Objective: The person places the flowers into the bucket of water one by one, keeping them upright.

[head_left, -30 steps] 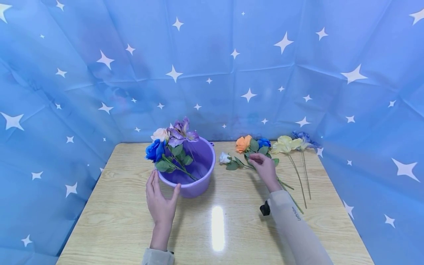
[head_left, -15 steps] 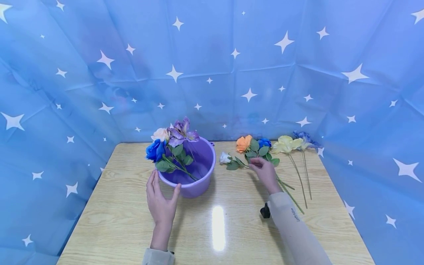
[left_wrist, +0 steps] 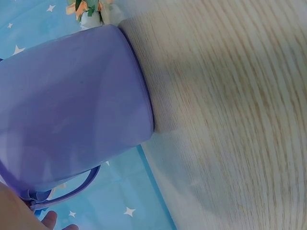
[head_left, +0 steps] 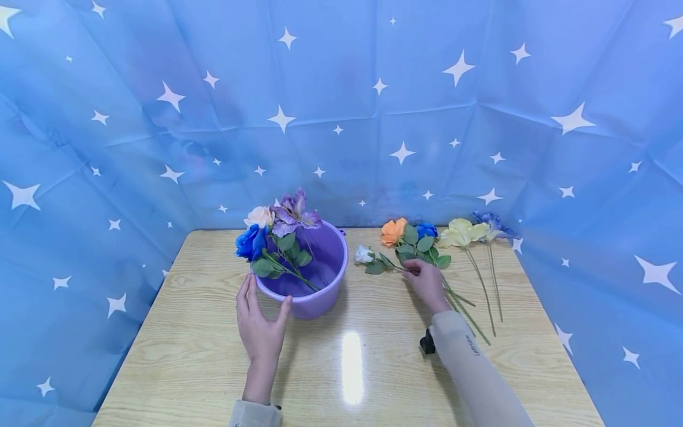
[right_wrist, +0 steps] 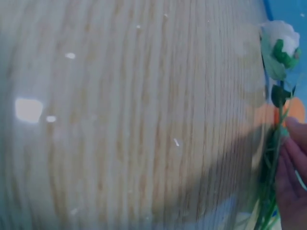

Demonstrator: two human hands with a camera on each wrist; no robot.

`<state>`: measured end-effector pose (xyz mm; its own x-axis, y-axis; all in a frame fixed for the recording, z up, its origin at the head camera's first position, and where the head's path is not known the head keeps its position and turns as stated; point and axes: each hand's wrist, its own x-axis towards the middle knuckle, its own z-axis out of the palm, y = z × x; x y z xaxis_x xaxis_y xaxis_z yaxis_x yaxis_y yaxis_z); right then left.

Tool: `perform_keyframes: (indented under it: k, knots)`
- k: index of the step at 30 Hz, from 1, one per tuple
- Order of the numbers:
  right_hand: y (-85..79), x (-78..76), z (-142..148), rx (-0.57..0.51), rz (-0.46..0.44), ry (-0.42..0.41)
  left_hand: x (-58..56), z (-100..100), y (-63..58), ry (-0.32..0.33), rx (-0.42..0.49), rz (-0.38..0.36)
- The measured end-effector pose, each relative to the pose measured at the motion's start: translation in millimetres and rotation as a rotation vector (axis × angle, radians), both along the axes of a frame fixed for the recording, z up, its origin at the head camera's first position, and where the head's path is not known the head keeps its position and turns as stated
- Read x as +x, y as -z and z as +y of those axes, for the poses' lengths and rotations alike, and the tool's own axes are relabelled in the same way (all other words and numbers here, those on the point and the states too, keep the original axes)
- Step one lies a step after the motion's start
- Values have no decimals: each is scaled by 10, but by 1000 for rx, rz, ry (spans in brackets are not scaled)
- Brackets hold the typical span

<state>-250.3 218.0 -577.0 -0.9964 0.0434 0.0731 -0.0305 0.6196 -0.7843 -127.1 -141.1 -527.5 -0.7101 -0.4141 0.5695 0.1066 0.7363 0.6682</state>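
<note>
Pinching white rose (head_left: 364, 255), right grip (head_left: 427, 283) beside orange rose (head_left: 393, 232), left grip (head_left: 260, 329) spread against purple bucket (head_left: 316, 305)

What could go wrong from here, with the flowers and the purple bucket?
The small white rose at the right hand lies close to the leafy orange rose, so lifting it might snag or drag that one.

The deep blue rose leaning over the rim of the round purple bucket could slip out if the left hand jolts the bucket.
</note>
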Motion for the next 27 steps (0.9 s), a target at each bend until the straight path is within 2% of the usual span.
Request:
perform_keyframes:
  k: [13,21,27]
  knots:
    - [78,-27,68,151,-19,38,-4,4,5,-1,-8,9]
    - [74,-15,75,166,10,25,0,6,-4,-2,-2,-1]
    - [67,12,73,138,36,31,0,10,-17,-3,0,-3]
